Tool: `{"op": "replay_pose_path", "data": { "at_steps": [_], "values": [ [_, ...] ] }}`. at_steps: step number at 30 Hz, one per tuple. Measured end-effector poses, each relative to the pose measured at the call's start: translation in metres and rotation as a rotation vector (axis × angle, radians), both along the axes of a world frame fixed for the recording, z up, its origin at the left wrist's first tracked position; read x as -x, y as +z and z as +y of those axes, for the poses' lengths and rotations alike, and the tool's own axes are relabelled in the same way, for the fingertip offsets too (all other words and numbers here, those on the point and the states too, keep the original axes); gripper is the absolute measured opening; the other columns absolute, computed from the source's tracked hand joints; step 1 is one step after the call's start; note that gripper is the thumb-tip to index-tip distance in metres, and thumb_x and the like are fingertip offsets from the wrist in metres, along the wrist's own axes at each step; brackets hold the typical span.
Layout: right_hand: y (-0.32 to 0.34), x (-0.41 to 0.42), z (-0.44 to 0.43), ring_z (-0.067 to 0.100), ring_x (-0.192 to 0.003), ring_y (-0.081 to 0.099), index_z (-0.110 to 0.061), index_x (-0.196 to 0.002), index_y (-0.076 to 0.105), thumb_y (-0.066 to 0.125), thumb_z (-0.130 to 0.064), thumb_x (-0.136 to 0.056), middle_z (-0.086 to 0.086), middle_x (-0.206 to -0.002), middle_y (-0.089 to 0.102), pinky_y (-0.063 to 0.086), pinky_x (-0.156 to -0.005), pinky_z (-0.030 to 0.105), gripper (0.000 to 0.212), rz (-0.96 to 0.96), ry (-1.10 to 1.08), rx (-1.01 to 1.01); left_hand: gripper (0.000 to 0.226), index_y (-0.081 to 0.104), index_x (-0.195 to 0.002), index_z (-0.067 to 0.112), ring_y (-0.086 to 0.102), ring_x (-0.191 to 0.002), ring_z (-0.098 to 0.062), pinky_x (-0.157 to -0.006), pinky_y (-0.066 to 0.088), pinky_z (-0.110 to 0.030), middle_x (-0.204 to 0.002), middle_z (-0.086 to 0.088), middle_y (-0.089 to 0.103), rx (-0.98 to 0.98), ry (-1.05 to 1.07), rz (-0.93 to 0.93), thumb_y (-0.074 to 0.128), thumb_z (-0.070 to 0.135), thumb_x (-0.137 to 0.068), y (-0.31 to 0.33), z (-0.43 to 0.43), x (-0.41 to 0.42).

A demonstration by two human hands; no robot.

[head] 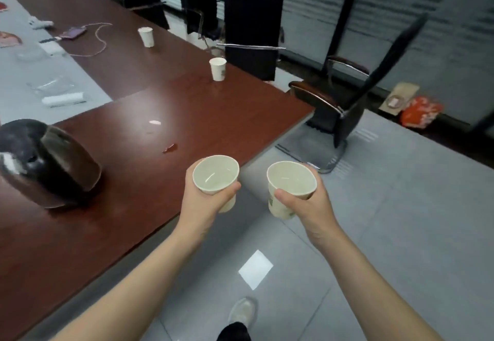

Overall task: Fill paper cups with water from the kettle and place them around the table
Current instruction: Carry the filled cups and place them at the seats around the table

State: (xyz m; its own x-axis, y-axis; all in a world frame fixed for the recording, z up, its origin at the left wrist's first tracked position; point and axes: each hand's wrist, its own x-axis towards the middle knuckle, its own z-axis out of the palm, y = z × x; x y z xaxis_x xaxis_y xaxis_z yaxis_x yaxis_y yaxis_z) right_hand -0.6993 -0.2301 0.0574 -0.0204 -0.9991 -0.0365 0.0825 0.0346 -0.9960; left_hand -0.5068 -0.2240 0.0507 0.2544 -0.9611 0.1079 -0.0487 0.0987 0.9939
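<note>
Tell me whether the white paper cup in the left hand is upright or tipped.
Upright, near enough: the left hand grips the white paper cup by its side, round open mouth facing up, base below.

Forearms reach forward, left hand [202, 208] gripping left cup [215, 172], right hand [314, 204] seemingly wrapping right cup [291, 179].

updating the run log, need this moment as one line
left hand: holds left cup | right hand: holds right cup | table: far cup, near cup, kettle | status: neither placed

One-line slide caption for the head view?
Left hand holds left cup, right hand right cup, by the table corner; near cup, far cup and kettle sit on it.
</note>
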Motion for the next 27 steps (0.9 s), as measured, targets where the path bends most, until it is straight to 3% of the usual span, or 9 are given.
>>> {"op": "replay_pose_path", "data": {
  "at_steps": [4,9,11,13,15,18,23,27],
  "values": [
    [0.006,0.065,-0.02,-0.009,-0.077,0.063,-0.027,-0.102,0.054,0.082,-0.021,-0.046,-0.011,-0.093,0.065,0.049,-0.065,0.012,0.063,-0.006,-0.171,0.029,0.074,0.046,-0.112,0.033,0.056,-0.105,-0.005,-0.096,0.047,-0.033,-0.117,0.005,0.057,0.0,-0.169,-0.026,0.079,0.045,-0.047,0.004,-0.049,0.06],
    [0.008,0.145,-0.061,-0.007,-0.077,0.063,-0.029,-0.101,0.055,0.08,-0.037,-0.038,-0.014,-0.091,0.066,0.049,-0.062,0.011,0.068,-0.03,-0.377,0.02,0.084,0.047,-0.12,0.018,0.057,-0.108,-0.014,-0.098,0.045,-0.043,-0.12,-0.005,0.058,0.008,-0.358,-0.017,0.08,0.044,-0.048,0.012,-0.12,0.147],
    [0.01,0.162,-0.072,-0.005,-0.078,0.063,-0.03,-0.101,0.055,0.08,-0.037,-0.038,-0.013,-0.091,0.067,0.05,-0.063,0.013,0.068,-0.041,-0.411,0.01,0.088,0.046,-0.122,0.013,0.057,-0.108,-0.014,-0.096,0.047,-0.038,-0.12,-0.007,0.058,0.022,-0.395,-0.01,0.08,0.043,-0.048,0.014,-0.135,0.168],
    [0.013,0.19,-0.092,0.001,-0.085,0.062,-0.03,-0.101,0.054,0.081,-0.031,-0.043,-0.013,-0.095,0.065,0.05,-0.065,0.015,0.064,-0.021,-0.46,0.006,0.078,0.047,-0.116,0.02,0.058,-0.1,-0.003,-0.09,0.048,-0.025,-0.114,-0.001,0.059,0.018,-0.455,0.006,0.083,0.035,-0.049,0.018,-0.162,0.2],
    [0.018,0.22,-0.114,0.005,-0.09,0.059,-0.032,-0.103,0.054,0.08,-0.038,-0.041,-0.011,-0.099,0.063,0.048,-0.068,0.019,0.067,-0.002,-0.49,0.002,0.07,0.046,-0.113,0.027,0.058,-0.095,0.005,-0.084,0.046,-0.016,-0.111,0.003,0.058,0.016,-0.526,0.02,0.081,0.025,-0.053,0.022,-0.192,0.234],
    [0.025,0.265,-0.147,0.004,-0.091,0.06,-0.033,-0.104,0.054,0.077,-0.046,-0.038,-0.011,-0.1,0.064,0.047,-0.069,0.02,0.072,-0.002,-0.537,-0.001,0.075,0.045,-0.118,0.028,0.057,-0.103,-0.001,-0.084,0.047,-0.016,-0.116,0.003,0.057,0.004,-0.615,0.014,0.082,0.029,-0.053,0.028,-0.235,0.281],
    [0.024,0.335,-0.193,0.004,-0.091,0.06,-0.032,-0.105,0.054,0.076,-0.045,-0.037,-0.009,-0.102,0.064,0.047,-0.072,0.022,0.073,-0.02,-0.624,0.011,0.07,0.043,-0.115,0.031,0.055,-0.093,0.011,-0.073,0.045,-0.006,-0.11,0.012,0.056,0.004,-0.723,-0.029,0.086,0.018,-0.061,0.032,-0.293,0.359],
    [0.022,0.399,-0.229,0.008,-0.093,0.06,-0.031,-0.106,0.054,0.076,-0.044,-0.038,-0.008,-0.103,0.064,0.049,-0.077,0.027,0.072,-0.049,-0.666,0.016,0.066,0.043,-0.111,0.034,0.054,-0.1,0.003,-0.071,0.043,-0.004,-0.112,0.01,0.055,-0.028,-0.753,-0.033,0.079,0.029,-0.055,0.028,-0.331,0.425]
  ]
}}
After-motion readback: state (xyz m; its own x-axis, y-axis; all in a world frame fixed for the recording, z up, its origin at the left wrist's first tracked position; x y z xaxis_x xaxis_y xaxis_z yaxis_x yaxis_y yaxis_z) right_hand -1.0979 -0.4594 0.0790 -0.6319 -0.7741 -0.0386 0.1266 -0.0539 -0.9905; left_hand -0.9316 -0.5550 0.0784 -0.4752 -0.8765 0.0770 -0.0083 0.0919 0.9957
